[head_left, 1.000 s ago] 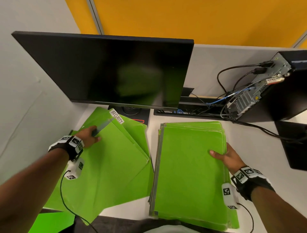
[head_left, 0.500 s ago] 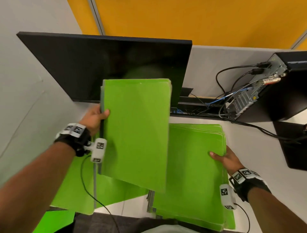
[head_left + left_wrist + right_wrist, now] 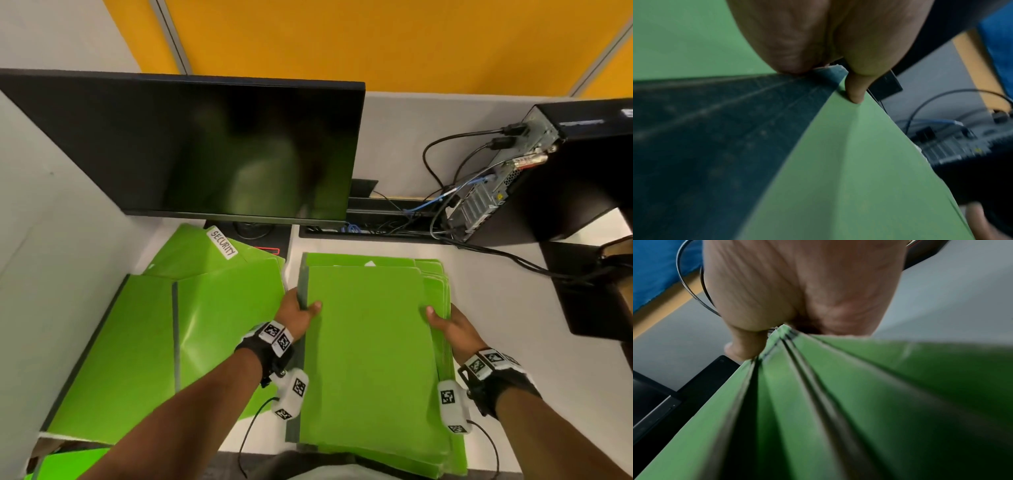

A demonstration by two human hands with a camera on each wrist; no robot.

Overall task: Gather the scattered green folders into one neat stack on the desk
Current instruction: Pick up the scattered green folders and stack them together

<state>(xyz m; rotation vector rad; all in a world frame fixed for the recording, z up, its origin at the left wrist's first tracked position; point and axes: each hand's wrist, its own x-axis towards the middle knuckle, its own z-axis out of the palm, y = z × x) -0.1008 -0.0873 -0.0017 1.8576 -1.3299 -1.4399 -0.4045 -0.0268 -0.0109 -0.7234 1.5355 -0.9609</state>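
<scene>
A green folder (image 3: 366, 349) with a dark spine lies on top of the stack of green folders (image 3: 436, 284) in front of me. My left hand (image 3: 301, 310) pinches its spine edge, thumb on the cover; the left wrist view shows the thumb on the folder (image 3: 869, 162). My right hand (image 3: 442, 320) grips the stack's right edge, thumb on top and fingers below; the right wrist view shows the stack's layered edges (image 3: 838, 402). To the left lie more loose green folders (image 3: 137, 342), one labelled SECURITY (image 3: 223, 242).
A black monitor (image 3: 191, 147) stands behind the folders. A black computer case (image 3: 561, 171) with cables (image 3: 442, 205) sits at the back right. The grey desk (image 3: 513, 301) is bare right of the stack. Another green folder (image 3: 68, 462) shows below the desk's front-left edge.
My left hand lifted a folder from the left pile, carried it right and set it down on the stack. The right hand stayed at the stack's right edge.
</scene>
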